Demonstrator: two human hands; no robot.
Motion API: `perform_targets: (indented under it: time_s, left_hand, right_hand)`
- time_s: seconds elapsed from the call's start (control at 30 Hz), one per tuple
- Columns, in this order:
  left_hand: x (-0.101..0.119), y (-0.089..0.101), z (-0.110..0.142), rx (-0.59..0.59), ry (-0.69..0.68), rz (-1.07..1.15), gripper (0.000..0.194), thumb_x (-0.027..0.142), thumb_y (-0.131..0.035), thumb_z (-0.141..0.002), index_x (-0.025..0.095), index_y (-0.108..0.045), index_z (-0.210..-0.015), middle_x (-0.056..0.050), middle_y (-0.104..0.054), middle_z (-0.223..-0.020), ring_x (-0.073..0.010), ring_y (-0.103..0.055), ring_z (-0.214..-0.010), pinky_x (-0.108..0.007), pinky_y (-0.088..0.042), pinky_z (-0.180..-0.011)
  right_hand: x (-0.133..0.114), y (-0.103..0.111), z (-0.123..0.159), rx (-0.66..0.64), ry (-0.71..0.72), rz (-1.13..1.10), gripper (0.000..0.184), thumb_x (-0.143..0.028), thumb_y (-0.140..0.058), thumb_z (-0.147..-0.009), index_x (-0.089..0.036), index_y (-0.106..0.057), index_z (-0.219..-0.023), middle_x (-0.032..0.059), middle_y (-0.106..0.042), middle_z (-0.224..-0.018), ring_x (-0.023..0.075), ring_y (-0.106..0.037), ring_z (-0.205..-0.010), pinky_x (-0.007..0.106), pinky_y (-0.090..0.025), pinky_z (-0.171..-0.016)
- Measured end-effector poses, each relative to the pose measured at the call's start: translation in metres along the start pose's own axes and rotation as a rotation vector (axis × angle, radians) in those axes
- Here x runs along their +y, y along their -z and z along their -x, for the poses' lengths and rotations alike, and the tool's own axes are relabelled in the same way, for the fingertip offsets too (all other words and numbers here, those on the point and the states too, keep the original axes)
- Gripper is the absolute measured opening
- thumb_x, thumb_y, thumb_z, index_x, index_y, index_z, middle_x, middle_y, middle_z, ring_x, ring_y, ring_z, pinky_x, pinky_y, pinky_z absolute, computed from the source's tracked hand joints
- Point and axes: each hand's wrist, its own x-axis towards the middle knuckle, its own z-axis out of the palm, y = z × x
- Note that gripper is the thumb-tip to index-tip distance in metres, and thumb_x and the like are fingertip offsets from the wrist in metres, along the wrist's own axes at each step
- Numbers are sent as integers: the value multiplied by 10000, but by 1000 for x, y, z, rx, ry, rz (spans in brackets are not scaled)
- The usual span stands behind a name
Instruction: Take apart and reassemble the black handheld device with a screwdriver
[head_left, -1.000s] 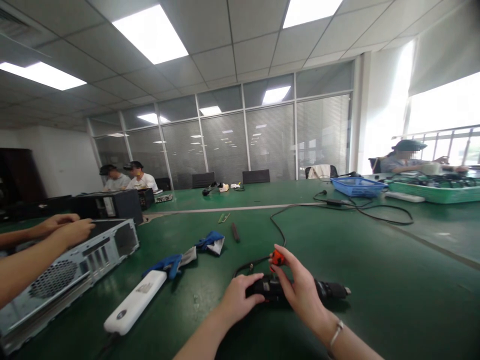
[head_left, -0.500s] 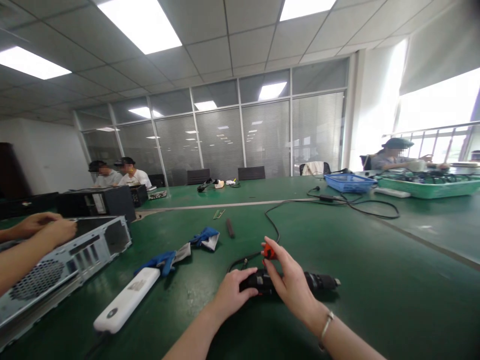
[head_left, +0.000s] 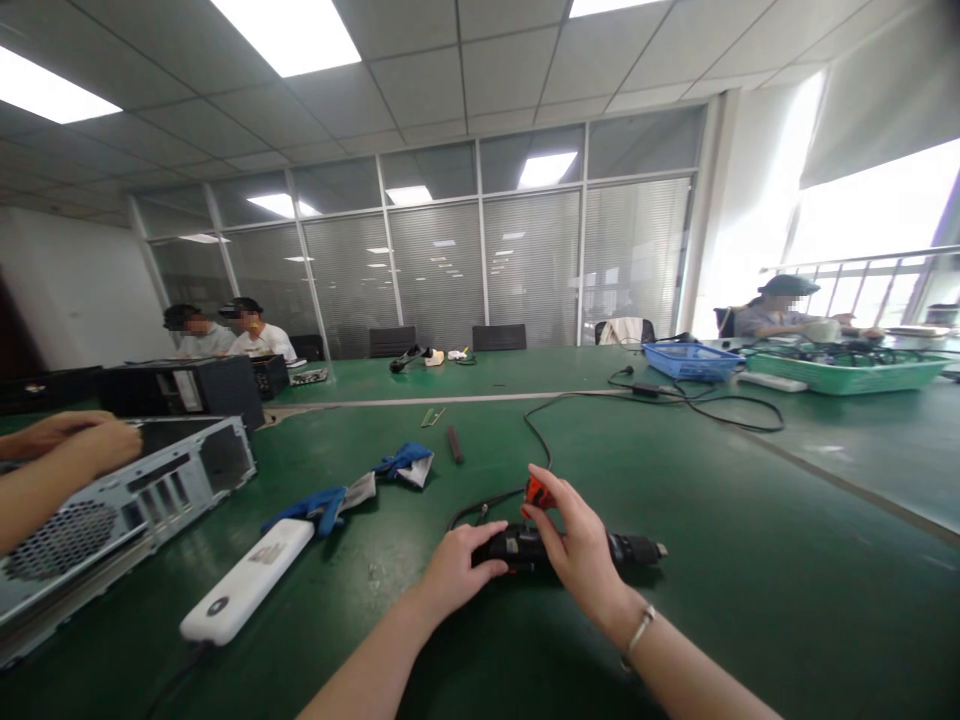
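A black corded electric screwdriver (head_left: 634,549) lies on the green table in front of me, its tip pointing right. My left hand (head_left: 459,562) is closed around its rear end, thumb on the near side. Above the tool's middle, my right hand (head_left: 574,525) pinches a small orange-and-black piece (head_left: 537,492) between thumb and fingers. Its exact kind is unclear, and the fingers hide part of it. My right hand also covers part of the screwdriver's body. A black cable (head_left: 534,425) runs away behind both hands across the table.
Left of me lie a white power bank-like block (head_left: 251,580), blue-and-grey gloves (head_left: 405,463) and a dark bar (head_left: 455,445). Another person's hands (head_left: 90,445) work over an open metal computer case (head_left: 180,485). Blue (head_left: 690,362) and green baskets (head_left: 847,374) stand at the right back.
My right fingers have closed more around the orange-and-black piece. My left hand stays on the screwdriver. The whole view has shifted slightly.
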Motion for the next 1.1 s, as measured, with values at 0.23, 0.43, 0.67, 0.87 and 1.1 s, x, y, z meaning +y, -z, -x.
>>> perform_targets:
  time_s: [0.23, 0.43, 0.67, 0.87, 1.1]
  left_hand:
    - [-7, -5, -2, 28, 21, 167, 736, 244, -767, -700, 216, -478, -1377, -74, -656, -1237, -263, -597, -1148, -382, -407, -1048]
    - [-6, -4, -2, 37, 1, 155, 608, 276, -772, -697, 225, -579, -1271, -68, -650, -1245, -272, -606, -1131, -380, -434, -1022]
    - [3, 1, 0, 40, 0, 57, 492, 316, -767, -710, 231, -645, -1179, -48, -676, -1193, -275, -614, -1079, -349, -458, -953]
    - [2, 1, 0, 21, -6, 36, 514, 320, -763, -721, 232, -628, -1208, -39, -679, -1178, -266, -619, -1053, -336, -458, -937]
    - [0, 0, -1, 27, -6, 32, 499, 322, -759, -726, 212, -635, -1197, -53, -685, -1164, -269, -623, -1042, -334, -456, -934]
  right_hand:
    - [-4, 1, -1, 1, 30, -1, 433, -230, -507, -920, -230, -460, -1350, 96, -612, -1124, 210, -628, -993, 346, -550, -853]
    - [-5, 2, 0, -28, 54, -13, 434, -191, -415, -950, -240, -420, -1381, 86, -621, -1145, 194, -633, -1006, 331, -546, -867]
    - [-6, 3, 1, -43, 33, 49, 421, -215, -449, -948, -256, -430, -1366, 84, -605, -1101, 201, -626, -961, 333, -552, -822]
    - [-6, 3, 1, -28, 62, 47, 450, -237, -496, -928, -238, -427, -1373, 99, -592, -1149, 215, -616, -1008, 352, -544, -863]
    - [-4, 1, 1, -61, 64, -20, 465, -172, -414, -957, -267, -380, -1411, 86, -587, -1193, 185, -621, -1028, 325, -532, -899]
